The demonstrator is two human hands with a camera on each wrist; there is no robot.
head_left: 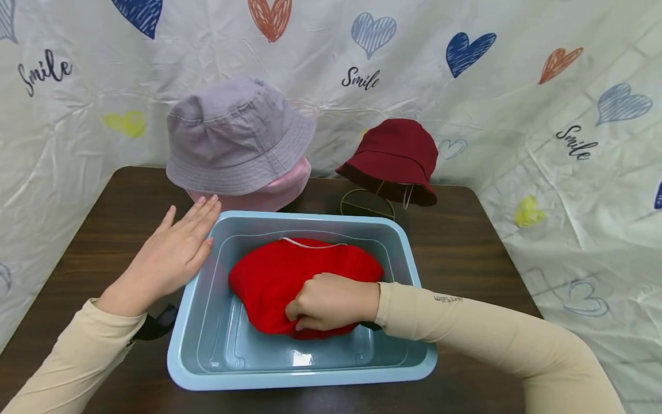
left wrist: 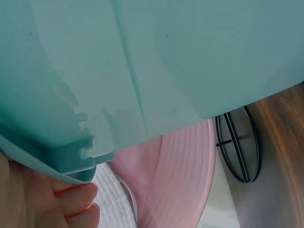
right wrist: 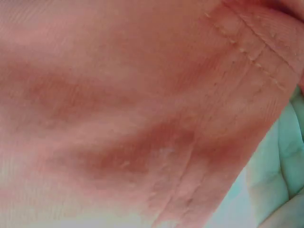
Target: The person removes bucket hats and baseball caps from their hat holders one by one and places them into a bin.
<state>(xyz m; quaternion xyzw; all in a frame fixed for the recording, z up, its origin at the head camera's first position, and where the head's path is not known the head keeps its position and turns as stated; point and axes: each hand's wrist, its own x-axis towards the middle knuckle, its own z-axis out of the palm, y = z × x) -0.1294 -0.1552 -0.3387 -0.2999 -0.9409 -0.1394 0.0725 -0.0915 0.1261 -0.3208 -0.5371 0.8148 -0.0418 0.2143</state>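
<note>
Beige sleeves (head_left: 465,319), foreground, four and eight o'clock. Right hand (head_left: 331,302): fingers curled, pinching red cloth hat (head_left: 284,276), which lies inside pale-blue plastic tub (head_left: 305,379) at centre. Left hand (head_left: 173,253): fingers straight, laid against tub's rim, ten o'clock. Hazards, judged: edge-only pinch may let fabric slip; white cord (head_left: 310,247) might snag; backward nudge of tub could topple lavender bucket hat (head_left: 235,141) set over pink bucket hat (head_left: 271,192), eleven o'clock.
</note>
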